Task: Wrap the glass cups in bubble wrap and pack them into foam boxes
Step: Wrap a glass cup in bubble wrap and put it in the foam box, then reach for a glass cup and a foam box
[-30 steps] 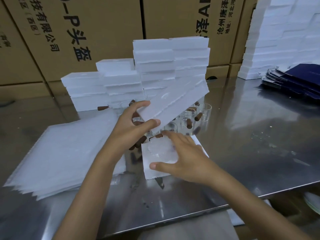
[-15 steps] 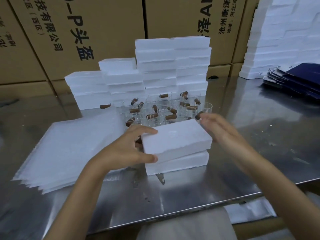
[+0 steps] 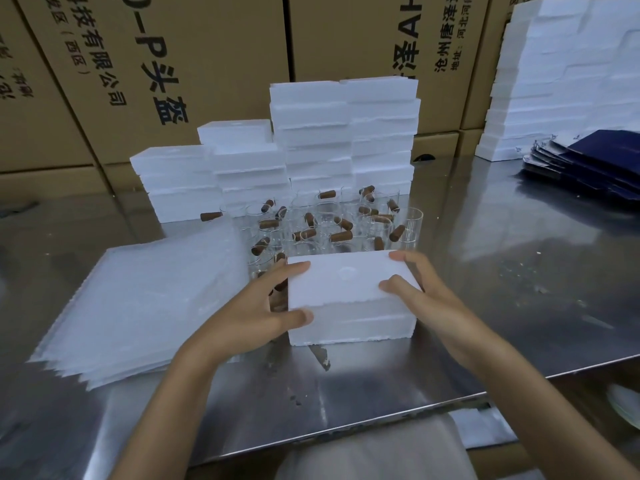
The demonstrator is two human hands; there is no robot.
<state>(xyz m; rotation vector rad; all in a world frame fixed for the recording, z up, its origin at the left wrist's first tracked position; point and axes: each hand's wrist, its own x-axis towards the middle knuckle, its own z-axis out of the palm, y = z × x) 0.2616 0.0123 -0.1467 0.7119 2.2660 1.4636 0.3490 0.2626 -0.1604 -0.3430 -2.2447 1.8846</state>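
Gripping foam box (image 3: 349,299): left hand (image 3: 252,317); right hand (image 3: 426,296).

The closed foam box (image 3: 349,299) hides its contents. The cardboard cartons (image 3: 156,81) and the far white stack (image 3: 561,81) run past the frame's edge.

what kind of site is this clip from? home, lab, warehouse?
Most likely a packing station in a warehouse or small factory. Printed shipping cartons are stacked along the back, white foam boxes are piled in bulk on a steel table, and many identical glass cups await packing.
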